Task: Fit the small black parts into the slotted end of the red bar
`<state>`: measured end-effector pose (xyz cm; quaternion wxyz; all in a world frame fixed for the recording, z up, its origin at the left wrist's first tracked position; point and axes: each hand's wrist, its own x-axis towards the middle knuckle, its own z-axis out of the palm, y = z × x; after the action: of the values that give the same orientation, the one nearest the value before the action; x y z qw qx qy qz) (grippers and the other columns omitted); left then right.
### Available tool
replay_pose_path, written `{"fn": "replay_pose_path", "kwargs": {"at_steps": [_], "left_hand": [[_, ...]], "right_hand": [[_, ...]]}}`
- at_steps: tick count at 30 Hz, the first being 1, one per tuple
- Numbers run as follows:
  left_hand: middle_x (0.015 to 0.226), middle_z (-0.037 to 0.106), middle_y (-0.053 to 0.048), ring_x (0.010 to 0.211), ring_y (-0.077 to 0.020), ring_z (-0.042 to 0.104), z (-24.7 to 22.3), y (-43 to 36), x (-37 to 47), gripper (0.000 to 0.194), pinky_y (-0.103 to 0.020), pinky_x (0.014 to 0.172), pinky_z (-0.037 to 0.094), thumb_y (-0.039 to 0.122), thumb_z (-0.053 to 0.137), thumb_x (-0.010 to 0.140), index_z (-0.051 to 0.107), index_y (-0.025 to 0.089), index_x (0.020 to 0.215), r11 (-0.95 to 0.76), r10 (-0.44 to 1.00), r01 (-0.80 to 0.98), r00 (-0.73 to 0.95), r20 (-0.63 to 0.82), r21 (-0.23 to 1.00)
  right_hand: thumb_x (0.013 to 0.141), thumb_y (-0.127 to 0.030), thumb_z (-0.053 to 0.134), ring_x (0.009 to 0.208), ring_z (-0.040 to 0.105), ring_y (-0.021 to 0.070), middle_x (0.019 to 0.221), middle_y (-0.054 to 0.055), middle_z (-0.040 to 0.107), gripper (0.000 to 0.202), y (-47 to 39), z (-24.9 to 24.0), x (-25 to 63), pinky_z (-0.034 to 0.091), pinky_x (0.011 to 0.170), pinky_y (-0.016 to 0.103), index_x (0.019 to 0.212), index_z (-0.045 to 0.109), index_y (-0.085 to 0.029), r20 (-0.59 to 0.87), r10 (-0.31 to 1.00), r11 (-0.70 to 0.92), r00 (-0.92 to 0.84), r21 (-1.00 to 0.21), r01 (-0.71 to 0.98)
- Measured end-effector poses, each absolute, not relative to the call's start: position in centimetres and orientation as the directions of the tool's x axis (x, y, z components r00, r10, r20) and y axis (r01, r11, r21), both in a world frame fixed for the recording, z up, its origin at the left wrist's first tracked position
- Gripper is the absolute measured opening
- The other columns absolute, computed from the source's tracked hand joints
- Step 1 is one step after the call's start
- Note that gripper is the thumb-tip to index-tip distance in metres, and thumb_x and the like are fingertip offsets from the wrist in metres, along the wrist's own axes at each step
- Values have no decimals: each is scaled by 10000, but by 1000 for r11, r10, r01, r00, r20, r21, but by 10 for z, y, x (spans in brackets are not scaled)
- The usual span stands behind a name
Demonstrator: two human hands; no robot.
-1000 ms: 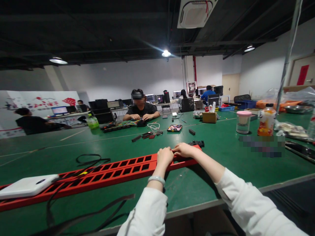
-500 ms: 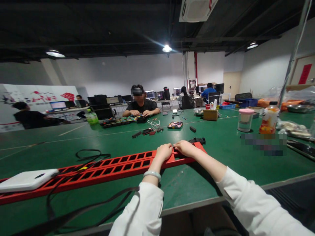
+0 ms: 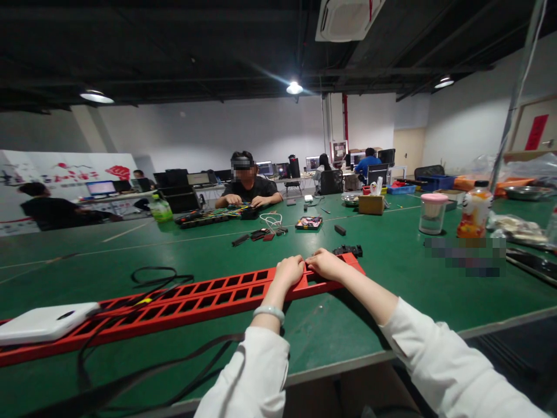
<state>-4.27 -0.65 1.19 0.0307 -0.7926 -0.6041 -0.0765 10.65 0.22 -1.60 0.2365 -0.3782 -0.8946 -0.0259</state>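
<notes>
A long red slotted frame (image 3: 235,305) lies across the green table in front of me. Near its right end my left hand (image 3: 290,270) is closed over the frame, its fingers bent down and the tips hidden. Close by, my right hand (image 3: 325,265) has its fingers curled towards the left one over the same end; whatever small thing they pinch is hidden. A black jointed part (image 3: 348,251) sits just behind the frame's right end, beyond my right hand. On the left end of the frame rests a white box-like device (image 3: 47,322), with a black cable (image 3: 156,278) running from it.
Across the green table (image 3: 391,290) a co-worker (image 3: 248,186) handles a bundle of coloured wires. Between us lie small dark parts (image 3: 261,234), a white cable (image 3: 272,219) and a patterned box (image 3: 308,223). A pink-lidded cup (image 3: 432,213) and a drink bottle (image 3: 475,210) stand right.
Both hands stay at the frame's right end with hardly any movement. The whole view has shifted very slightly.
</notes>
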Motion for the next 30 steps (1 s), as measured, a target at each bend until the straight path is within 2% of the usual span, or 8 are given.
{"fn": "replay_pose_path", "kwargs": {"at_steps": [7, 13, 20, 23, 27, 30], "left_hand": [[967, 640, -56, 910, -229, 566, 10, -8, -42, 323, -310, 743, 402, 333, 299, 858, 603, 228, 894, -275, 945, 961, 267, 187, 20], [978, 639, -67, 924, -223, 565, 10, -9, -42, 331, -313, 766, 398, 330, 297, 861, 608, 228, 913, -264, 949, 965, 257, 180, 13], [1000, 631, -73, 926, -234, 565, 9, -10, -40, 330, -326, 762, 404, 308, 294, 857, 604, 216, 924, -269, 945, 963, 266, 192, -12], [990, 634, -74, 914, -236, 570, 7, -10, -40, 333, -331, 759, 407, 307, 289, 858, 602, 217, 928, -279, 940, 960, 278, 200, -24], [999, 631, -72, 923, -229, 567, 6, -9, -40, 333, -324, 768, 403, 301, 288, 857, 599, 220, 942, -269, 942, 963, 267, 202, -18], [1015, 627, -75, 935, -227, 563, 6, -9, -40, 335, -324, 778, 401, 306, 288, 858, 595, 221, 963, -268, 944, 963, 264, 197, -8]], "right_hand": [[830, -158, 431, 886, 576, 153, 934, 89, 658, 254, 7, -20, 105, 325, 916, 276, 984, 631, -138, 402, 681, 695, -612, -92, 714], [847, -200, 418, 892, 552, 154, 901, 80, 655, 241, 0, -11, 111, 345, 861, 256, 959, 627, -159, 413, 660, 714, -628, -83, 695], [852, -200, 377, 861, 509, 184, 877, 118, 634, 256, 0, -2, 128, 347, 808, 274, 854, 622, -125, 496, 772, 513, -397, -118, 850], [827, -180, 396, 918, 489, 195, 938, 121, 629, 264, 2, -3, 130, 323, 847, 292, 938, 630, -126, 497, 769, 507, -403, -89, 857], [842, -248, 378, 977, 458, 209, 1024, 106, 612, 339, 3, -7, 126, 313, 860, 325, 1093, 590, -165, 446, 764, 549, -466, -70, 833], [861, -304, 337, 985, 439, 221, 1035, 92, 609, 359, 3, -9, 121, 318, 851, 350, 1074, 605, -197, 396, 767, 575, -505, -75, 814]]}}
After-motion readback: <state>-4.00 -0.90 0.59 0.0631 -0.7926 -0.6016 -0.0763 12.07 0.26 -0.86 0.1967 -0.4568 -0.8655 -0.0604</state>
